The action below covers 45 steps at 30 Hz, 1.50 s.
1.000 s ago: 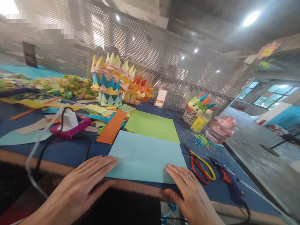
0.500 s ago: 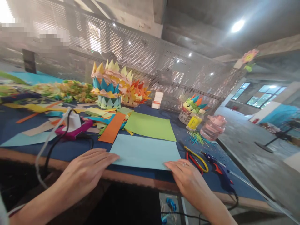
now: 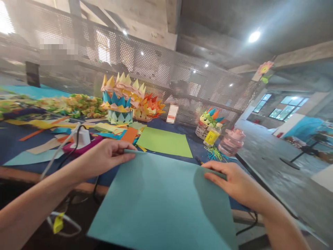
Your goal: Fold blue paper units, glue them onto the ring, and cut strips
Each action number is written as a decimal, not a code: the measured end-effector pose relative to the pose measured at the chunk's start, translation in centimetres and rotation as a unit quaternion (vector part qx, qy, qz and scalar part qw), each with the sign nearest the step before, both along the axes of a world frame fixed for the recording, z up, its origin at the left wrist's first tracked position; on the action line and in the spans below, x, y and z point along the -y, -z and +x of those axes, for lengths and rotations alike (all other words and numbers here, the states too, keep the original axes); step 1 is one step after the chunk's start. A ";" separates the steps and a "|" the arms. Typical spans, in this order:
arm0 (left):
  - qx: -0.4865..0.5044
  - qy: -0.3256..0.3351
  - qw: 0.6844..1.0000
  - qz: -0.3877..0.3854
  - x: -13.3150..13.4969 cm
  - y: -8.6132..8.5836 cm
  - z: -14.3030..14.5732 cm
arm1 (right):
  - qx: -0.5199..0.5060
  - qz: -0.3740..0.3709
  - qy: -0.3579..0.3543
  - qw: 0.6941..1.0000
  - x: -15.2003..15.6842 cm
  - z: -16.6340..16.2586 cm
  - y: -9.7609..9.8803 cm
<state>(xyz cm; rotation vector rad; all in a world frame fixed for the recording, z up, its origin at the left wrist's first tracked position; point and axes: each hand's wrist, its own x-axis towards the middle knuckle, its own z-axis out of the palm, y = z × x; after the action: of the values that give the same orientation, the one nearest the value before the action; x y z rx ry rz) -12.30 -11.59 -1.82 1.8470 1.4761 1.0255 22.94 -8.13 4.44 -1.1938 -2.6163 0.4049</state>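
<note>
The left hand (image 3: 105, 158) and right hand (image 3: 232, 178) pinch the far edge of the blue paper (image 3: 166, 201) with their fingers, one near each corner, maybe so it won't sag. It slopes past the surface's (image 3: 191, 137) near edge. Green paper (image 3: 165, 140) lies beyond.

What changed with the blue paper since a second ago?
The blue paper has been lifted from lying on the table and now slopes down toward the person. The left grip and right grip, which rested on its near corners, now pinch its upper edge. The green paper and pink bottle stayed put.
</note>
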 end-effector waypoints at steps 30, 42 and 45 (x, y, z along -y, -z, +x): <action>-0.426 -0.050 0.854 0.294 0.0 7.7 6.3 | 0.074 0.357 -0.086 0.927 -1.7 -3.5 10.7; -0.470 0.019 0.830 0.299 1.1 9.0 6.2 | 0.052 0.371 -0.121 0.919 -0.3 -3.0 11.1; -0.468 -0.012 0.834 0.292 1.5 10.1 6.3 | 0.044 0.373 -0.139 0.916 -0.9 -2.7 12.1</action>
<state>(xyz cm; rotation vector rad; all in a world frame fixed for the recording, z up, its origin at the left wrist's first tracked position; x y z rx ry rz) -6.05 -13.07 -11.96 3.0677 1.8013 0.5942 20.23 -7.26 -7.67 -0.5914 -2.6046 -0.5819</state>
